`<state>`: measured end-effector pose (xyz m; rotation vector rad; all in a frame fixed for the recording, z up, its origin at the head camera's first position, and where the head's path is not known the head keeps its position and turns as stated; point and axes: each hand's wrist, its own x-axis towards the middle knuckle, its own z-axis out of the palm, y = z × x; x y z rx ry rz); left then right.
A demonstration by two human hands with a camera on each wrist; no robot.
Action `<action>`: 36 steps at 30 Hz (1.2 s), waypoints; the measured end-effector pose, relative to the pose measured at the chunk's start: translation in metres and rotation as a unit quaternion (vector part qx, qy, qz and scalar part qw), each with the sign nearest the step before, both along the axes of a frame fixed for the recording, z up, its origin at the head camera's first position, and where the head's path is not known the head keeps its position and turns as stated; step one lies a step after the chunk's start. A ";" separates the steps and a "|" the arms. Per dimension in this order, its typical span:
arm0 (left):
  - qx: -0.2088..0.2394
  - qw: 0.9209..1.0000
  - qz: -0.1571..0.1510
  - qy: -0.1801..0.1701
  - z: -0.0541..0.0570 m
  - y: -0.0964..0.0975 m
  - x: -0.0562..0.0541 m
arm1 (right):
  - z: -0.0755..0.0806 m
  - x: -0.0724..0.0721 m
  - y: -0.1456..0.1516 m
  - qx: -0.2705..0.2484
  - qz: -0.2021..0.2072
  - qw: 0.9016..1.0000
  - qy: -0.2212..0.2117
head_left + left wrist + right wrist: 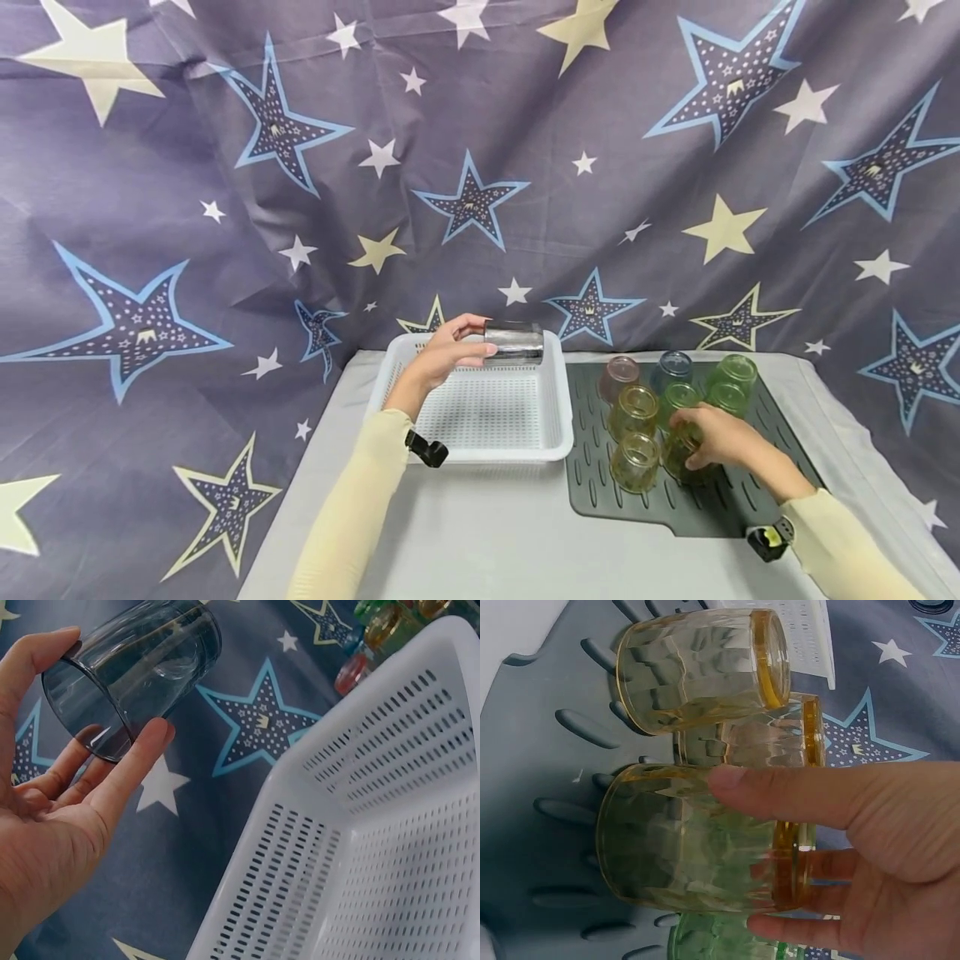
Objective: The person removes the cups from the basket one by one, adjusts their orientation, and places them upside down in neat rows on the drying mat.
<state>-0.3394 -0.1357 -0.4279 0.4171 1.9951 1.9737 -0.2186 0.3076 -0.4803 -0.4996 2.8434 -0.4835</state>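
My left hand (pixel 438 357) holds a dark smoky drinking glass (pixel 517 343) by its rim end, tilted on its side above the back of a white perforated basket (pixel 480 456). In the left wrist view, thumb and fingers pinch the rim of that glass (pixel 150 660). On the right, my right hand (pixel 722 435) grips a yellow glass (pixel 682 840) that stands upside down on a dark grey drying mat (pixel 600 498). Its thumb lies along the near side in the right wrist view, and the other fingers go round behind the glass.
Several upturned glasses stand close around the right hand: a front yellow one (pixel 635 462), an amber one (pixel 637 408), a pink one (pixel 621 377), a blue one (pixel 672 369) and green ones (pixel 733 371). A star-patterned cloth (pixel 465 275) hangs behind the table (pixel 487 533).
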 end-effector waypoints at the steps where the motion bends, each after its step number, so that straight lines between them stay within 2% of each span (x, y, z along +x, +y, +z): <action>1: 0.003 1.000 -0.001 0.001 0.000 0.001 0.001 | 0.001 0.000 0.001 0.001 -0.004 1.000 0.000; 7: 0.015 1.000 -0.006 0.009 0.002 0.005 0.004 | 0.019 -0.001 0.001 -0.009 -0.025 1.000 -0.012; 12: 0.026 0.999 -0.012 0.026 0.008 0.013 0.008 | 0.043 -0.008 -0.007 -0.080 -0.002 0.996 0.048; 16: 0.051 0.998 -0.026 0.039 0.010 0.020 0.010 | 0.061 -0.018 -0.022 -0.166 0.004 0.982 0.093; 20: 0.068 0.995 -0.046 0.057 0.013 0.029 0.013 | 0.077 -0.026 -0.043 -0.266 -0.005 0.961 0.082; 22: 0.063 0.994 -0.054 0.069 0.015 0.034 0.014 | 0.084 -0.030 -0.055 -0.321 -0.003 0.945 0.064; 24: 0.054 0.994 -0.060 0.079 0.016 0.038 0.015 | 0.091 -0.032 -0.067 -0.374 0.004 0.926 0.042; 28: 0.060 0.991 -0.080 0.087 0.019 0.047 0.018 | 0.098 -0.038 -0.087 -0.472 0.018 0.881 -0.015; 30: 0.078 0.988 -0.095 0.088 0.020 0.052 0.019 | 0.100 -0.040 -0.096 -0.504 0.018 0.863 -0.042; 32: 0.096 0.985 -0.109 0.093 0.022 0.056 0.020 | 0.101 -0.042 -0.103 -0.523 0.013 0.850 -0.065; 36: 0.116 0.980 -0.126 0.106 0.025 0.062 0.022 | 0.098 -0.043 -0.112 -0.548 0.008 0.830 -0.102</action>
